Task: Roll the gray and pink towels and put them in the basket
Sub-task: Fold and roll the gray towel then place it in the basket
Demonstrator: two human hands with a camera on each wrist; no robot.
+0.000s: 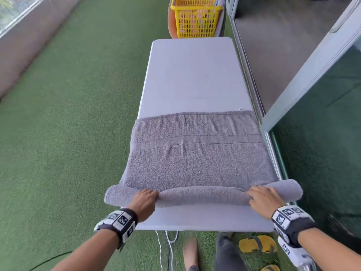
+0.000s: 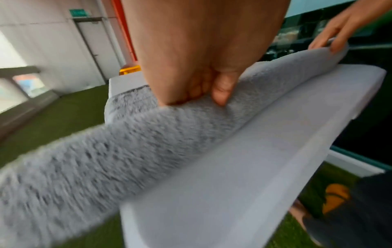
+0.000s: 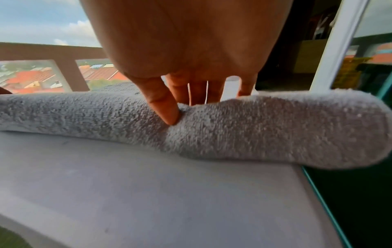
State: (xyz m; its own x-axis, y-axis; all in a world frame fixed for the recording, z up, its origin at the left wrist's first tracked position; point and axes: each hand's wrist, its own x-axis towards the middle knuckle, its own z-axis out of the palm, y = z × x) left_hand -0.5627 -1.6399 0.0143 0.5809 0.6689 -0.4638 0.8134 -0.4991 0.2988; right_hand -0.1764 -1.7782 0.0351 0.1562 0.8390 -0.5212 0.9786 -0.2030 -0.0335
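A gray towel point(image 1: 197, 157) lies across the white table point(image 1: 195, 71), its near edge wound into a thin roll point(image 1: 199, 196) that overhangs both table sides. My left hand point(image 1: 145, 198) grips the roll left of centre, fingers curled over it and thumb in front point(image 2: 220, 94). My right hand point(image 1: 261, 196) grips the roll near its right end, thumb point(image 3: 167, 110) pressed into the front and fingers over the top. A yellow basket point(image 1: 195, 16) stands beyond the table's far end; something pink shows through its mesh.
Green artificial turf point(image 1: 78, 114) surrounds the table. A glass sliding door with a white frame point(image 1: 312, 75) runs close along the table's right side. Yellow sandals point(image 1: 257, 243), my bare foot and white cables lie on the turf under the near table edge.
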